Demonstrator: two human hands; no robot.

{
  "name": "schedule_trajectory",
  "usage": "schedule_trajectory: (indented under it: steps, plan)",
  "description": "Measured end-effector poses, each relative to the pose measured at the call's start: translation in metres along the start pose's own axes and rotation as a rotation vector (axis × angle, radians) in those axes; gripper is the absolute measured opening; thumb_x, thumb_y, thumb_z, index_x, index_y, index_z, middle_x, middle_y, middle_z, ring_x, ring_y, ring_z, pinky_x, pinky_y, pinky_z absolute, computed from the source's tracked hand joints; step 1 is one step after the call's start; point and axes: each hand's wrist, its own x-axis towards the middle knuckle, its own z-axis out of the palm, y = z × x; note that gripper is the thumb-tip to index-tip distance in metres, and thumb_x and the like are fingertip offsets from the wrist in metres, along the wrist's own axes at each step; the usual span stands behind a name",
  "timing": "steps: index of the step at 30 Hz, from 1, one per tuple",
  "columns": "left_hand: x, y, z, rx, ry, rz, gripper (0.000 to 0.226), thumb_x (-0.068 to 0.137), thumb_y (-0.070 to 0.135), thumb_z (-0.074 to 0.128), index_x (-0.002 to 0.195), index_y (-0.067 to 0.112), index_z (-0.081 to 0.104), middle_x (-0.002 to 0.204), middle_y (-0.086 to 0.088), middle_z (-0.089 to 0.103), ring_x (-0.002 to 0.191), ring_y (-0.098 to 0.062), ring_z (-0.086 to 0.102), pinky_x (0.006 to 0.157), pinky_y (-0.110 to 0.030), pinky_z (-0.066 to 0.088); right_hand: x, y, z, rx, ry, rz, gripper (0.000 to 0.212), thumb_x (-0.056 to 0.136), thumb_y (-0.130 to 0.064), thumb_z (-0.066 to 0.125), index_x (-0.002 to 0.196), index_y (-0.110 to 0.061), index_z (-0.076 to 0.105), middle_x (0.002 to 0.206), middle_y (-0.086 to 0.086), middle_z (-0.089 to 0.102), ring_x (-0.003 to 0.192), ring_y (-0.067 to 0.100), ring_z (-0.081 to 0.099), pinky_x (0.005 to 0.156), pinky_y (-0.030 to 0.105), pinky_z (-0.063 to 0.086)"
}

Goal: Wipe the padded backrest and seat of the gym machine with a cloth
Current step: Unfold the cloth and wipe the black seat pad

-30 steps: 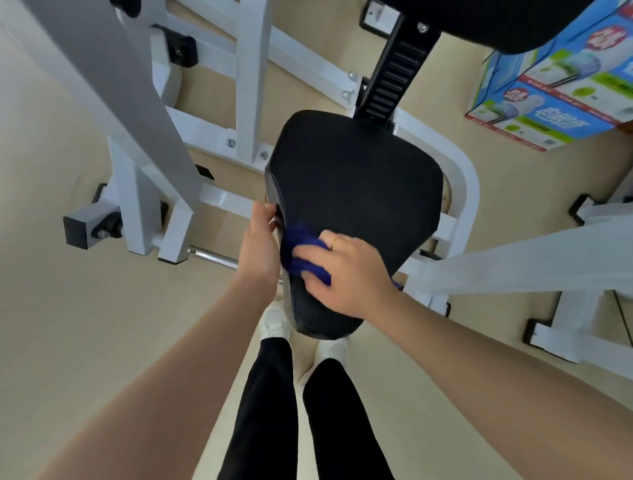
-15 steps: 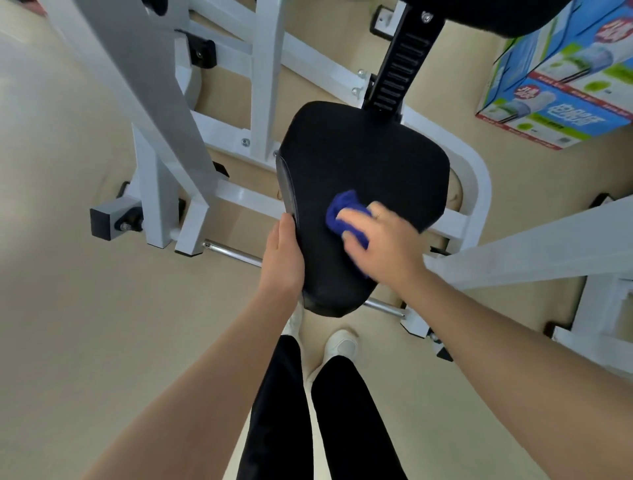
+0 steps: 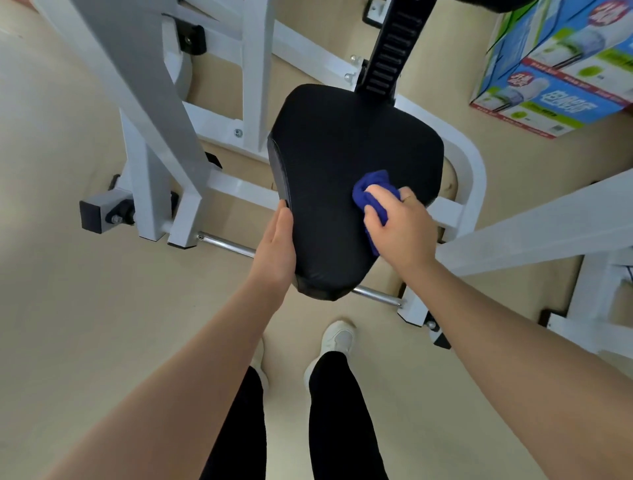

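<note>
**Blue cloth down on the seat pad, one hand bracing the edge**

Beige floor (image 3: 68, 308) fills the view from above, and on it stands the white frame (image 3: 219, 181) of the gym machine, its bars crossing left and right. At the centre sits the black padded seat (image 3: 342, 144), broad at the far end and narrowing towards the person. A black notched post (image 3: 390, 51) rises from its far edge. Only a dark sliver of the backrest (image 3: 493, 4) shows at the very top of the frame, too little to say more.

Look at the right hand (image 3: 400, 226): it lies on the right side of the seat, fingers curled over a bunched blue cloth (image 3: 371, 192), pressing it onto the pad. The cloth pokes out ahead of the knuckles and trails under the palm. A thin ring shows on one finger.

Now the left hand (image 3: 275, 246): it rests flat against the seat's left edge, fingers straight and together, pointing away from the person. That grip is relaxed, holding nothing.

Below the seat's near tip a chrome bar (image 3: 373, 296) runs across. White shoes (image 3: 337, 339) and black trousers (image 3: 339, 418) stand just short of it. At the top right, well apart from the seat, colourful printed boxes (image 3: 555, 85) sit on the floor.
</note>
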Motion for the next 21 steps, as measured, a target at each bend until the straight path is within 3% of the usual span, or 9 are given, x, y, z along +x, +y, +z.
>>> schedule_trajectory:
  steps: [4, 7, 10, 13, 15, 17, 19, 21]
  plan:
    - [0.001, 0.005, -0.004, -0.035, 0.021, -0.077, 0.04, 0.093, 0.046, 0.03, 0.107, 0.03, 0.063, 0.101, 0.012, 0.068, 0.097, -0.005, 0.06, 0.076, -0.022, 0.045, -0.051, -0.043, -0.004, 0.093, -0.068, -0.371, 0.033, 0.079, -0.034, 0.049, 0.103, -0.022, 0.069, 0.075, 0.008, 0.057, 0.058, 0.026, 0.053, 0.049, 0.031, 0.045]
    - [0.004, 0.004, -0.009, -0.003, -0.024, -0.074, 0.036, 0.094, 0.046, 0.028, 0.093, 0.035, 0.063, 0.08, 0.024, 0.068, 0.077, 0.009, 0.061, 0.065, -0.015, 0.043, -0.052, -0.043, -0.004, 0.065, -0.135, -0.538, 0.033, 0.08, -0.035, 0.049, 0.104, -0.025, 0.069, 0.075, 0.006, 0.058, 0.058, 0.023, 0.052, 0.05, 0.03, 0.043]
    - [0.002, 0.005, -0.01, 0.024, -0.048, -0.035, 0.032, 0.096, 0.046, 0.025, 0.09, 0.043, 0.056, 0.076, 0.034, 0.055, 0.071, 0.016, 0.052, 0.055, -0.003, 0.034, -0.027, -0.031, 0.003, 0.032, -0.068, -0.458, 0.035, 0.08, -0.036, 0.047, 0.105, -0.024, 0.069, 0.076, 0.009, 0.058, 0.061, 0.028, 0.056, 0.051, 0.032, 0.048]
    - [0.002, 0.002, -0.005, 0.0, -0.073, -0.041, 0.03, 0.097, 0.045, 0.024, 0.104, 0.041, 0.053, 0.084, 0.031, 0.05, 0.077, 0.015, 0.046, 0.049, 0.0, 0.034, -0.007, -0.034, 0.003, 0.04, 0.013, -0.093, 0.032, 0.085, -0.034, 0.051, 0.111, -0.025, 0.067, 0.084, 0.012, 0.06, 0.069, 0.031, 0.059, 0.056, 0.034, 0.05]
    - [0.001, 0.001, -0.004, -0.022, -0.07, -0.058, 0.034, 0.098, 0.043, 0.026, 0.109, 0.034, 0.056, 0.087, 0.027, 0.055, 0.076, 0.014, 0.05, 0.045, 0.003, 0.037, -0.007, -0.047, 0.005, 0.006, 0.048, 0.037, 0.03, 0.086, -0.033, 0.053, 0.111, -0.023, 0.066, 0.086, 0.012, 0.06, 0.071, 0.031, 0.058, 0.057, 0.035, 0.048]
    - [0.001, 0.0, -0.005, -0.072, -0.05, -0.069, 0.035, 0.097, 0.044, 0.03, 0.102, 0.03, 0.062, 0.082, 0.024, 0.064, 0.074, 0.013, 0.06, 0.052, 0.0, 0.042, -0.023, -0.067, 0.005, 0.024, 0.044, -0.081, 0.028, 0.081, -0.033, 0.054, 0.103, -0.022, 0.067, 0.08, 0.011, 0.059, 0.065, 0.031, 0.058, 0.054, 0.035, 0.046]
    - [0.002, -0.002, -0.009, -0.159, 0.001, -0.115, 0.033, 0.094, 0.048, 0.037, 0.085, 0.03, 0.064, 0.073, 0.015, 0.069, 0.079, 0.001, 0.065, 0.065, -0.015, 0.049, -0.047, -0.082, 0.009, 0.024, 0.006, -0.297, 0.028, 0.077, -0.034, 0.051, 0.096, -0.024, 0.069, 0.074, 0.008, 0.057, 0.058, 0.027, 0.054, 0.051, 0.03, 0.039]
    - [0.003, -0.004, -0.014, -0.188, 0.028, -0.145, 0.033, 0.093, 0.05, 0.037, 0.083, 0.034, 0.063, 0.08, 0.011, 0.068, 0.08, -0.005, 0.063, 0.068, -0.022, 0.047, -0.057, -0.086, 0.008, -0.019, -0.02, -0.438, 0.026, 0.076, -0.032, 0.05, 0.09, -0.026, 0.07, 0.072, 0.006, 0.055, 0.055, 0.025, 0.05, 0.051, 0.027, 0.03]
